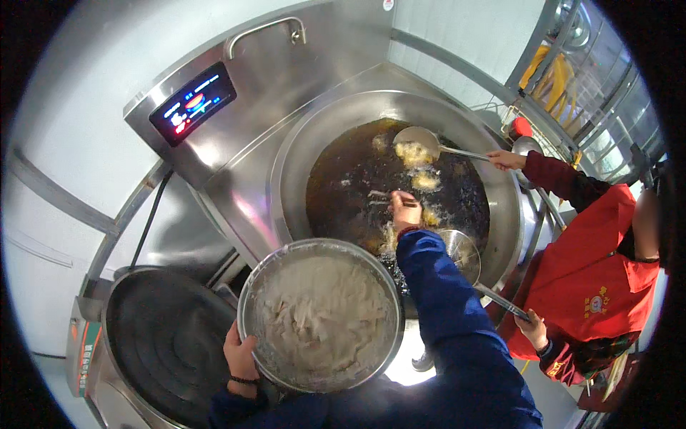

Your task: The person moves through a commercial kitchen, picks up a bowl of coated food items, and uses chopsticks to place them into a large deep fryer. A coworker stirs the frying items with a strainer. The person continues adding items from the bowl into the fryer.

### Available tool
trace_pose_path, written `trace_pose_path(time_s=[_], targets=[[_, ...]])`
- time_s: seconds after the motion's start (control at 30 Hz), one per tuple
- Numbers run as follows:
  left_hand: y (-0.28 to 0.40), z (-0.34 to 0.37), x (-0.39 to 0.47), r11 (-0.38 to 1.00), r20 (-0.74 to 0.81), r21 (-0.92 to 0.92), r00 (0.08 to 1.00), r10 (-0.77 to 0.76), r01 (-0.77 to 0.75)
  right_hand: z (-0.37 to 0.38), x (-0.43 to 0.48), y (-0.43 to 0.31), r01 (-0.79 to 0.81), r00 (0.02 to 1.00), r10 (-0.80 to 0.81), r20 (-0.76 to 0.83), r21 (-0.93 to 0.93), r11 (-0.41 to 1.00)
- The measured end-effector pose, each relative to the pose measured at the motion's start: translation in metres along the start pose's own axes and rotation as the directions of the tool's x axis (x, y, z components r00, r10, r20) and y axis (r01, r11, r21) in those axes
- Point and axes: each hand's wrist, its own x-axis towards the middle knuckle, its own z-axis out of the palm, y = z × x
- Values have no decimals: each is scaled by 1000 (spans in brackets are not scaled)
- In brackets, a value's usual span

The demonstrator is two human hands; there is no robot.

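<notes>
My left hand (242,355) grips the left rim of a wide metal bowl (395,343). Thick, pale greyish batter (327,316) with lumps in it covers the inside of the bowl. My right arm, in a blue sleeve, reaches over a large round wok (293,177) of dark oil (348,161). Above the oil my right hand (406,211) has its fingers curled; whether anything is between them cannot be made out. Pale yellow battered pieces (426,181) float beyond the hand, and the oil bubbles beside my forearm.
At right, a person in a red apron (584,273) holds a ladle (417,146) over yellow pieces and a wire strainer (462,254) beside my sleeve. A dark round pan (166,343) stands left of the bowl. A lit control panel (193,103) sits on the steel cooker.
</notes>
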Motion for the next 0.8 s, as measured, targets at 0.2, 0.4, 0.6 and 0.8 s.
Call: trace_pose_path(time_s=[0.2,0.4,0.6,0.8], targets=[[1,0,-4,999,-36,-30,999,-37,36,-39,-38,-114,19,995,-33,96,147,989],[6,8,-5,997,-26,-76,1000,-6,4,-87,-134,-199,-99,881,-7,474,199,975],[8,10,-5,993,27,-112,999,46,-43,-61,-190,-154,-325,706,282,649,-56,944],[5,10,-3,989,10,-145,999,43,-41,-26,-224,-130,-554,712,494,499,-32,832]])
